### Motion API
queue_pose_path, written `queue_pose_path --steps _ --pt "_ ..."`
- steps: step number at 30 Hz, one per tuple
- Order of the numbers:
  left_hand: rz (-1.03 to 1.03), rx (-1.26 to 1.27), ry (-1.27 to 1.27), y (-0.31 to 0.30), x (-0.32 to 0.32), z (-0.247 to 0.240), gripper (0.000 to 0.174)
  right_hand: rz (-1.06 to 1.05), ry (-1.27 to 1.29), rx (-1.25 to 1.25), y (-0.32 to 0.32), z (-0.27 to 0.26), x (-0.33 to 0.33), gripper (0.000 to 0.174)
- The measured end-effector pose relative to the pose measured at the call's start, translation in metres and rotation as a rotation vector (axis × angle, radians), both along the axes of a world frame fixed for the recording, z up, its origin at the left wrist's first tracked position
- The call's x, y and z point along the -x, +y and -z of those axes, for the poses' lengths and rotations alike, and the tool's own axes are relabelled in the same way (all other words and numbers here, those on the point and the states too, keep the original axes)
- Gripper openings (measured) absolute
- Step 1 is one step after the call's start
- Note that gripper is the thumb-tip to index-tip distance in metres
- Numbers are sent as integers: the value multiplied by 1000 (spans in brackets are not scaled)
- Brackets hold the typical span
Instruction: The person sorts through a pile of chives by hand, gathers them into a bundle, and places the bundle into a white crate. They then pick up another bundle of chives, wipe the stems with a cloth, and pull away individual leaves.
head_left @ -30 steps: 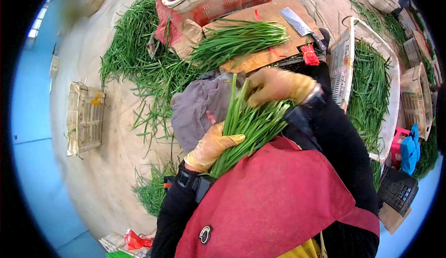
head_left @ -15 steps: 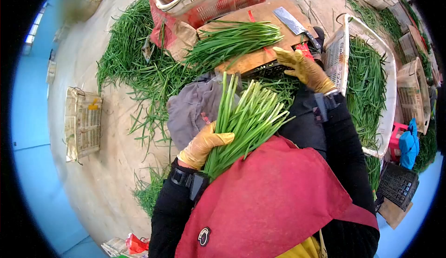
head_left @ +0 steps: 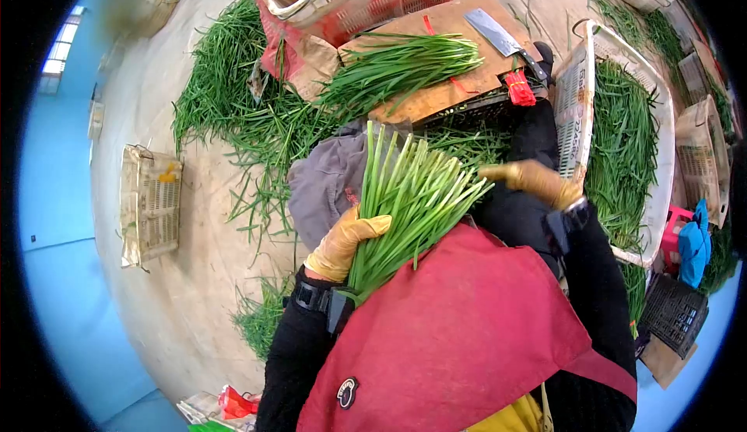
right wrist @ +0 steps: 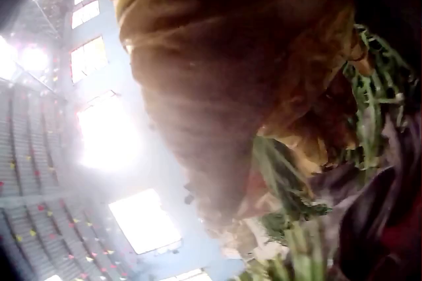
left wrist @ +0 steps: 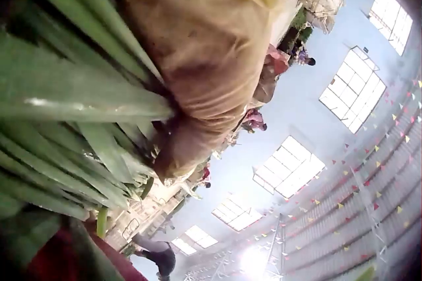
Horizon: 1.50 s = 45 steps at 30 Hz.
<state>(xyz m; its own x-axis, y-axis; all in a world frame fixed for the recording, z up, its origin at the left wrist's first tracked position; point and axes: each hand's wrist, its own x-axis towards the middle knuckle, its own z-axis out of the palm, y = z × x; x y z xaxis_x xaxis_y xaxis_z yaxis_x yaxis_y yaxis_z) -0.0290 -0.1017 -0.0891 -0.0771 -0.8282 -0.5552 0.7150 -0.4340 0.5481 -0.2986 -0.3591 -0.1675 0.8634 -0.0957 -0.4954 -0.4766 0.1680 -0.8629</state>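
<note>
A thick bunch of garlic chives (head_left: 412, 206) lies across the lap against a red apron (head_left: 443, 323), pale cut ends pointing up and right. My gloved left hand (head_left: 346, 244) grips the bunch on its left side, thumb laid over the leaves. In the left wrist view, the glove (left wrist: 204, 50) curls around flat green leaves (left wrist: 72, 103). My gloved right hand (head_left: 533, 180) points leftward, fingertips right at the rightmost stem ends. The right wrist view shows its dark glove (right wrist: 217, 83) with green leaves (right wrist: 280, 169) in the gap beside the thumb.
Ahead, more chives (head_left: 405, 66) lie on a wooden board (head_left: 447, 23) with a cleaver (head_left: 498, 33) and red ties (head_left: 520, 88). A white crate (head_left: 574, 121) full of greens stands at right. Loose greens (head_left: 226, 82) cover the floor at left, near another crate (head_left: 152, 206).
My right hand moved from over the bunch out to the right with fingers spread, then back left to the stem ends. My left hand keeps its grip on the chives.
</note>
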Motion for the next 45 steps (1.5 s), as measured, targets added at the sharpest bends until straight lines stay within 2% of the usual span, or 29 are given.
queue_pose_path --steps 1,2,4,5,10,12,13,16,18,20,24,30,33,36,39,43,45 --pt "1 -5 4 -1 0 0 51 -88 -16 66 10 6 5 65" --pt "10 -2 1 -3 0 0 50 -135 -152 89 21 15 12 67" --pt "29 5 -10 -8 1 -2 47 -83 -363 165 45 6 -16 66" --pt "46 8 -37 -11 2 -4 46 -56 -341 36 48 -5 -30 68" --pt "96 63 -248 -34 9 -26 47 336 -636 -345 65 -47 -100 78" --pt "104 63 -317 -36 9 -23 45 410 -635 -492 68 -47 -115 73" --pt "121 60 -318 -36 9 -22 43 461 -602 -507 69 -47 -122 78" --pt "103 87 -372 -39 10 -20 37 567 -536 -506 70 -53 -134 68" --pt "71 140 -495 -40 9 -22 36 622 -533 -524 69 -47 -136 55" --pt "22 118 -445 -39 3 -20 33 690 -558 -556 73 -48 -138 43" --pt "-71 87 -451 -34 -3 -17 33 616 -530 -583 70 -58 -138 43" --pt "-190 90 -711 -40 7 -27 27 556 -519 -571 67 -60 -138 46" --pt "-101 76 -872 -40 -6 -22 27 573 -532 -574 70 -54 -140 46" --pt "-126 20 -657 -49 -6 -42 25 553 -540 -575 72 -57 -139 46" --pt "-66 24 -583 -57 -14 -38 23 540 -546 -558 74 -71 -137 43" --pt "40 127 -1215 -53 0 -33 23 605 -537 -514 77 -65 -136 38" --pt "-5 71 -1060 -54 -1 -34 20 623 -504 -506 77 -65 -135 35"
